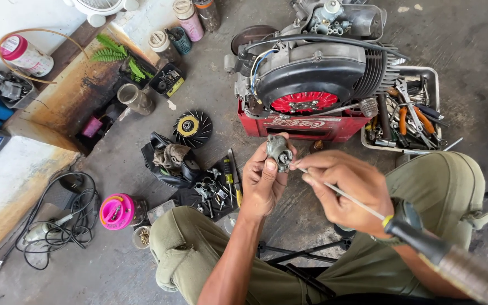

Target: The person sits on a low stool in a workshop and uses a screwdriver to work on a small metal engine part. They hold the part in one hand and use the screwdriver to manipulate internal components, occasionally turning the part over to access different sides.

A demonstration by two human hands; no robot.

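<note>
My left hand [262,183] grips a small grey metal engine part [279,151], held up in front of me. My right hand [345,189] pinches the thin shaft of a long screwdriver [419,237] near its tip. The tip touches the part's right side, and the black and yellow handle runs back over my right wrist to the lower right corner. Beyond my hands a small engine [312,73] with a black shroud and a red fan rests on a red crate [300,127].
A white tray [437,96] of pliers and wrenches stands right of the crate. Small parts and screwdrivers lie on a black mat [207,192] by my left knee. A pink round tin [116,211], a coiled cable [66,223], a black fan wheel [192,127] and several cans lie on the concrete floor.
</note>
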